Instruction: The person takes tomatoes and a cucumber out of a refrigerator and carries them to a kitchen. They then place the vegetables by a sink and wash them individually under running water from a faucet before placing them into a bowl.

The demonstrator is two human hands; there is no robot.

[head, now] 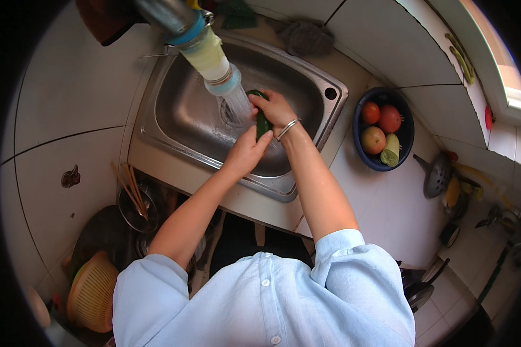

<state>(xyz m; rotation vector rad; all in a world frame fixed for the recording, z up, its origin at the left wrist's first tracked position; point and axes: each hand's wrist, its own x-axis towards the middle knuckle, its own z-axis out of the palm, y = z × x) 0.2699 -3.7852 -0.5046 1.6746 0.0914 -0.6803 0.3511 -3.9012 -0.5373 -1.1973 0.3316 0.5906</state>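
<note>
A dark green vegetable (263,125), long and smooth like a pepper or cucumber, is held in both hands over the stainless steel sink (186,104). My left hand (247,149) grips its near end, thumb along the side. Around its upper part closes my right hand (274,108), with a silver bangle (288,129) on the wrist. Water (239,106) streams from the faucet's spray head (224,80) just left of the vegetable and runs towards the drain (229,113). The fingers hide part of the vegetable.
Right of the sink, a dark blue bowl (357,149) holds several tomatoes (389,119) and a cut pale green squash (390,150). A grey cloth (307,38) lies behind the sink. A skimmer (437,177) is at far right. At lower left are a yellow basket (94,292) and chopsticks (134,191).
</note>
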